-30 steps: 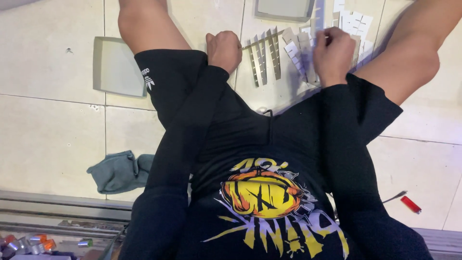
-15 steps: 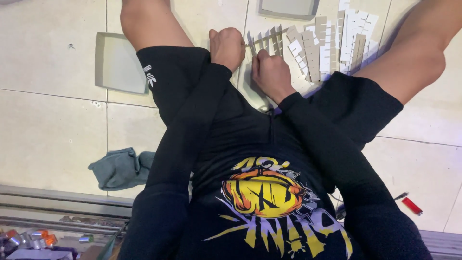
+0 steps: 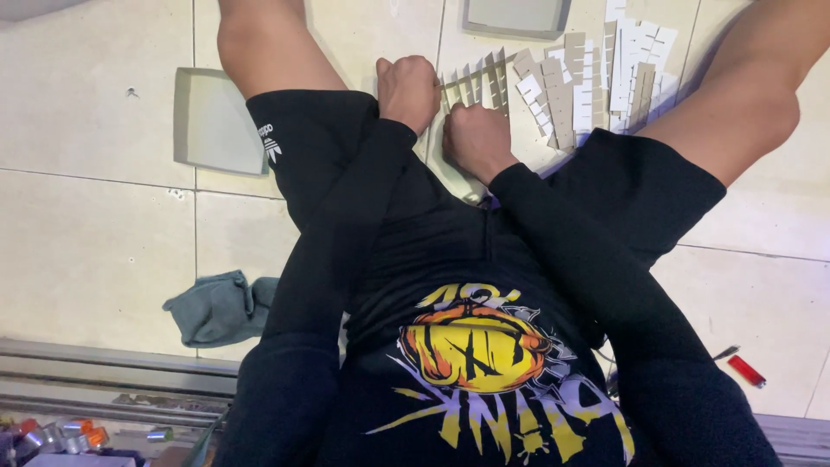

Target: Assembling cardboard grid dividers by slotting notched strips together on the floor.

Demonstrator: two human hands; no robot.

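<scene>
I see left hand point(image 3: 408, 91) and right hand point(image 3: 475, 141) fisted together on grey strips point(image 3: 477, 82); grip unclear.

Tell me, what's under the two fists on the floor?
Under the left hand and right hand lies a comb-like row of grey strips on the tiled floor. The part beneath the fists is covered.

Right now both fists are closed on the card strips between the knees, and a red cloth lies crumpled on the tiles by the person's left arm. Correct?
Not quite. The head view shows the cloth is grey-green, not red. The rest holds: left hand and right hand are closed on the card strips, with the cloth crumpled on the tiles beside the left arm.
</scene>
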